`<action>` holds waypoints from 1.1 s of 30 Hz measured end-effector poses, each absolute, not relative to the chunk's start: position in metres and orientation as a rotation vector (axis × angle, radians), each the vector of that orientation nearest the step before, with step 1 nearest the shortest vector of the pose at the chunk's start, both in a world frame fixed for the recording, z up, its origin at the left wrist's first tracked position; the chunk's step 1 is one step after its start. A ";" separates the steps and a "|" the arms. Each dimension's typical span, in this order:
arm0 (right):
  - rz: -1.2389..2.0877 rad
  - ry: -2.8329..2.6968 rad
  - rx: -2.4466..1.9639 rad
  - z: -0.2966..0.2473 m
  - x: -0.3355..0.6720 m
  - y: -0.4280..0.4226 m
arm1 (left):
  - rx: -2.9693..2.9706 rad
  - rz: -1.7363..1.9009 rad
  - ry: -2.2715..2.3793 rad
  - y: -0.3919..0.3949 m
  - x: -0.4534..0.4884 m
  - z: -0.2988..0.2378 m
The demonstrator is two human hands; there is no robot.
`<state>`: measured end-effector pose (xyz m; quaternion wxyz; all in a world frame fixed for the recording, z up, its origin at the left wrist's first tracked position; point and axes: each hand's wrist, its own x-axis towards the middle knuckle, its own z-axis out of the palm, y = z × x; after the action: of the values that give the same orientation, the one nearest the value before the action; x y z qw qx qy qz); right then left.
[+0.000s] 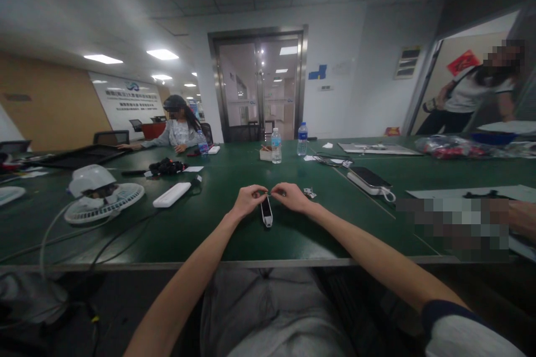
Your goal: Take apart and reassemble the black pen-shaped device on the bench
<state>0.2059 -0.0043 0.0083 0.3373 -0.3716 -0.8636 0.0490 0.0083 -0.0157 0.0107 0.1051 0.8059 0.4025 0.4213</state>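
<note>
The left hand (251,201) and right hand (291,196) were bare, as were the forearms (199,259). The short right sleeve (469,336) was pale grey, edged with a dark navy band (441,309). Creased grey clothing (255,301), dimly seen, was probably trousers

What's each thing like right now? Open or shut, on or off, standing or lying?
Left hand, fingers bent; any hold too small to tell
Right hand, likewise
Small white device, lying on the table
Left bottle, upright
Middle bottle, upright
Right bottle, upright
Glass doors, look shut
Ceiling lights, on
Black-topped device, lying flat
White fan, running or not, cannot tell
</note>
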 end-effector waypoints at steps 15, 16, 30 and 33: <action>0.455 -2.033 -0.930 0.002 0.195 -0.007 | 2.358 1.350 1.076 -0.017 0.012 0.010; 0.463 -2.028 -0.927 0.002 0.195 -0.007 | 2.358 1.348 1.075 -0.017 0.012 0.011; 0.577 -1.973 -0.939 0.003 0.195 -0.004 | 2.433 1.342 1.050 -0.016 0.011 0.014; 0.594 -1.971 -0.954 0.002 0.195 -0.002 | 2.459 1.345 1.053 -0.018 0.011 0.015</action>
<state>0.1948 -0.0021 0.0019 0.4226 -0.3810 -0.7873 0.2373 0.0109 -0.0176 0.0153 0.0738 0.8191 0.3507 0.4479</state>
